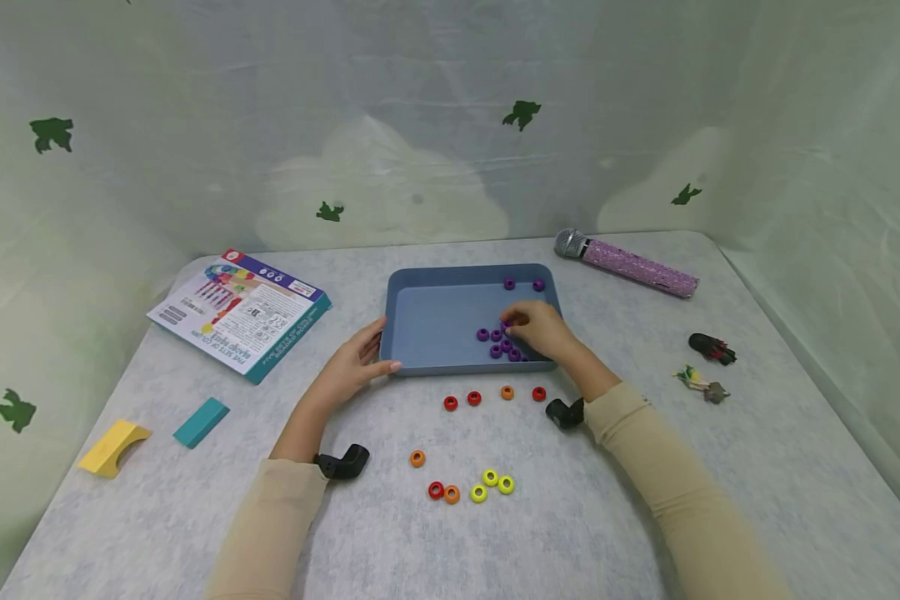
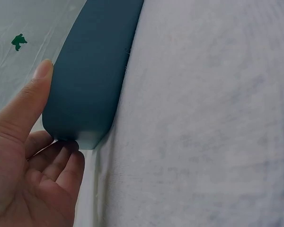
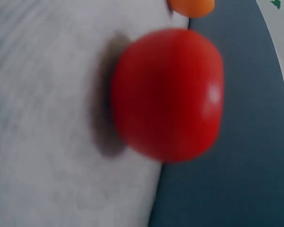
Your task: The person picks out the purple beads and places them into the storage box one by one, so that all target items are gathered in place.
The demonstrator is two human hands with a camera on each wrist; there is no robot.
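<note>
A shallow blue-grey tray (image 1: 450,321) lies on the table, several purple beads (image 1: 496,352) grouped in its right half and two more by its far wall. My left hand (image 1: 352,367) grips the tray's near left corner. In the left wrist view the thumb (image 2: 42,75) lies along the rim, the other fingers curled against the outer wall. Over the bead group, inside the tray, my right hand (image 1: 542,329) pinches a purple bead between thumb and forefinger. The right wrist view is mostly filled by a red bead (image 3: 168,94) in front of the tray wall.
Red and orange beads (image 1: 507,392) line the tray's near side; more, with yellow ones (image 1: 491,477), lie closer. Left are a boxed bead set (image 1: 251,308), a teal block (image 1: 201,422) and a yellow arch (image 1: 112,447). Right are a glittery microphone (image 1: 637,268) and two small figures (image 1: 711,347).
</note>
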